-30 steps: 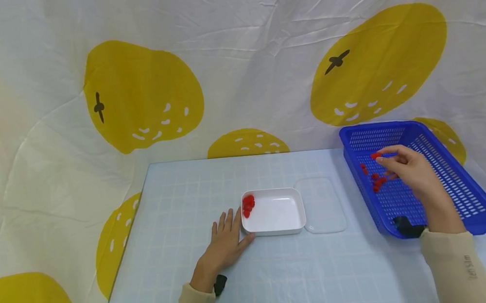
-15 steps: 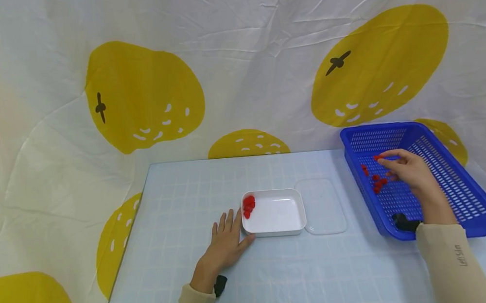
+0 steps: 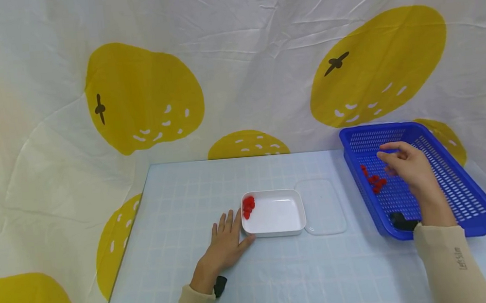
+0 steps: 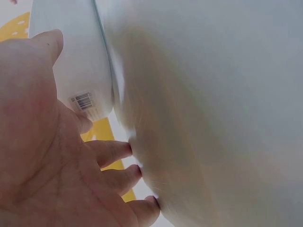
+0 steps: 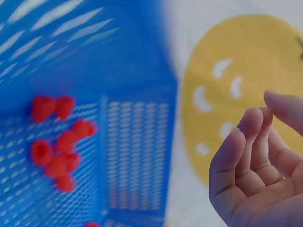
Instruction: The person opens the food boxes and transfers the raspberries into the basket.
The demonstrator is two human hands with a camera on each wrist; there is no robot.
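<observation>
My left hand (image 3: 234, 230) lies flat on the pale blue table (image 3: 177, 201), fingers straight, thumb against the left wall of a white tray (image 3: 275, 214). Several red berries (image 3: 248, 206) sit in the tray's left end. In the left wrist view my left hand (image 4: 52, 142) touches the tray's wall (image 4: 78, 66), which carries a barcode label. My right hand (image 3: 385, 157) hovers inside a blue basket (image 3: 448, 185) above several red berries (image 3: 374, 181). The right wrist view shows my right hand (image 5: 258, 120) loosely curled with nothing between its fingers, over the berries (image 5: 59, 153) in the basket (image 5: 128, 71).
A clear plastic lid (image 3: 323, 205) lies flat just right of the white tray. A white cloth with yellow fruit prints (image 3: 145, 97) hangs behind and beside the table. The table's left edge runs close to my left forearm.
My right hand held a red berry at its fingertips above the basket; now no berry shows there and the hand has shifted slightly up and back. My left hand has not moved.
</observation>
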